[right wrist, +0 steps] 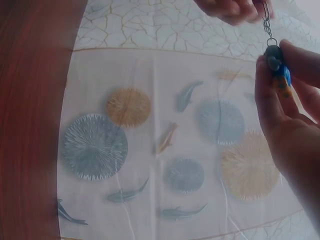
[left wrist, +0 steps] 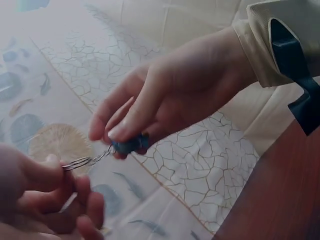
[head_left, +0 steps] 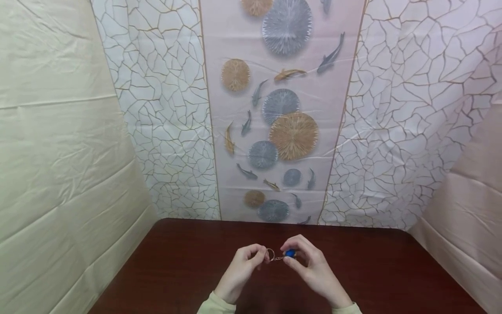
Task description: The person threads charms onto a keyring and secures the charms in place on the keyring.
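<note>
A keychain hangs between the two hands, held above the dark table. My left hand (head_left: 244, 267) pinches its metal split ring (head_left: 270, 254) between thumb and fingers. From the ring a short chain (left wrist: 103, 154) runs to a small blue charm (head_left: 290, 253). My right hand (head_left: 313, 267) holds that charm between thumb and fingertips. In the right wrist view the charm (right wrist: 278, 71) shows blue, dark and yellow-orange parts; its exact figure is too small and partly covered by fingers to make out.
A dark red-brown wooden table (head_left: 176, 261) lies beneath the hands. Behind it hangs a patterned cloth (head_left: 172, 131) with cracked lines, round shapes and fish. Plain cream cloth (head_left: 70, 174) hangs at the left, more cloth (head_left: 470, 196) at the right.
</note>
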Tool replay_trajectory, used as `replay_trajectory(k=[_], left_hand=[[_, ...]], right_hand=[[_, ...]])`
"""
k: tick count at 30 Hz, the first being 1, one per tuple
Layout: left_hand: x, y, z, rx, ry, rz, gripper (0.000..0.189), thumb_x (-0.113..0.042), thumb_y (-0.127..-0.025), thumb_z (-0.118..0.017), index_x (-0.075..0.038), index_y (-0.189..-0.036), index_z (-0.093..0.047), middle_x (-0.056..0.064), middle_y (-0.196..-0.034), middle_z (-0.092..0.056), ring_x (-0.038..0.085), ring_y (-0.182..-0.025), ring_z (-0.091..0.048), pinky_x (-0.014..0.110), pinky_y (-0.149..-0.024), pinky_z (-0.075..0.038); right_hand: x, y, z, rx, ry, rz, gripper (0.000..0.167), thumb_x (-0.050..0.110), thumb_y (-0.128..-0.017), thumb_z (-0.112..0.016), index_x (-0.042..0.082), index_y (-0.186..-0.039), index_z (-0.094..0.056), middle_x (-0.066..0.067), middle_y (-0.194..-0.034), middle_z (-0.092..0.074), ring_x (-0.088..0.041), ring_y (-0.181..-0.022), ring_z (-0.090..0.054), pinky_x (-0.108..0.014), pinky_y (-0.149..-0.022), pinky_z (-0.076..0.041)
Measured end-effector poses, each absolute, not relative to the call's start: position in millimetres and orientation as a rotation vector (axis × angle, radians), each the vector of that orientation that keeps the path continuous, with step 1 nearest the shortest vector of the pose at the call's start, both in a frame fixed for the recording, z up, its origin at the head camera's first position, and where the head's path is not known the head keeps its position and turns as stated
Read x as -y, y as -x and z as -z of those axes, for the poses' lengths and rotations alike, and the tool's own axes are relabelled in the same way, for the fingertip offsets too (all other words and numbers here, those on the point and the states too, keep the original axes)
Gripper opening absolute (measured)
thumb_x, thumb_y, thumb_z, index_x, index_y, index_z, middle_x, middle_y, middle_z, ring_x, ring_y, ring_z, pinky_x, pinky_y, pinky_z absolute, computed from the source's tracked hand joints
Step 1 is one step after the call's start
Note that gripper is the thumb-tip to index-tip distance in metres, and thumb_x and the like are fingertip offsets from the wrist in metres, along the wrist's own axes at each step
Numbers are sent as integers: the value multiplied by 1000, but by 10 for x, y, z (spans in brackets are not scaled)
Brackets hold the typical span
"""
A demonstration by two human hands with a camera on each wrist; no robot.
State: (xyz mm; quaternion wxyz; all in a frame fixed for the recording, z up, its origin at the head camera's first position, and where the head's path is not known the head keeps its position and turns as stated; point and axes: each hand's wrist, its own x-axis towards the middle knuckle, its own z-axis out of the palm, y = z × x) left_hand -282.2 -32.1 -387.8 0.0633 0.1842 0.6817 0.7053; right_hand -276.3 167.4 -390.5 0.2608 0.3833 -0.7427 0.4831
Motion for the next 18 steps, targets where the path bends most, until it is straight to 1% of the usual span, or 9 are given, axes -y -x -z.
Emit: replay_trajectory(k=[2,5,8,11,13,15,18], left_hand=[[330,2820,3889,-2091,-599,-2047,39,-19,-100,-52,19,-97,-55,-7,-75,-56,2,-64,-45,17,-62,-38],[337,2816,3902,-2109,-632,-1961,43,-22,-101,-49,20,-94,-53,-7,-73,-54,2,-61,-43,16,-59,-37],[340,2814,3900,-2078,-619,-1966,47,-27,-101,-50,19,-95,-53,-7,-75,-57,3,-66,-49,17,-60,-39],[357,2824,3897,-2023,-606,-2050,40,-24,-99,-55,16,-98,-55,-5,-80,-64,6,-75,-59,20,-65,-45],[369,2829,3901,-1994,-596,-2124,32,-18,-96,-60,14,-100,-56,-1,-83,-68,8,-77,-64,22,-68,-49],[372,2831,3909,-1990,-586,-2190,27,-11,-93,-63,14,-103,-58,6,-84,-71,9,-75,-65,23,-68,-52],[367,2833,3914,-2036,-571,-2237,25,-7,-90,-66,14,-104,-62,17,-84,-72,8,-69,-66,23,-65,-54]], right_hand=[[-1672,2765,3888,1983,-1018,-1305,25,-10,-81,-68,4,-101,-62,-8,-98,-60,-6,-86,-59,-21,-71,-54],[-1664,2761,3866,1964,-1018,-1308,27,-12,-80,-69,4,-101,-62,-9,-98,-60,-6,-88,-60,-19,-73,-55],[-1659,2754,3859,1990,-1009,-1322,27,-12,-81,-68,4,-101,-62,-9,-98,-60,-5,-89,-60,-19,-74,-55],[-1665,2747,3863,2033,-989,-1332,24,-7,-83,-68,7,-101,-63,-8,-98,-60,-4,-88,-60,-20,-74,-54],[-1671,2743,3871,2051,-993,-1339,22,-5,-84,-68,7,-101,-63,-8,-97,-60,-4,-87,-59,-21,-73,-54],[-1675,2738,3880,2059,-1017,-1351,22,-5,-84,-68,7,-101,-63,-8,-97,-60,-6,-86,-59,-21,-72,-54],[-1680,2739,3886,2050,-1064,-1367,24,-7,-84,-67,8,-102,-63,-10,-98,-59,-9,-85,-59,-21,-71,-54]])
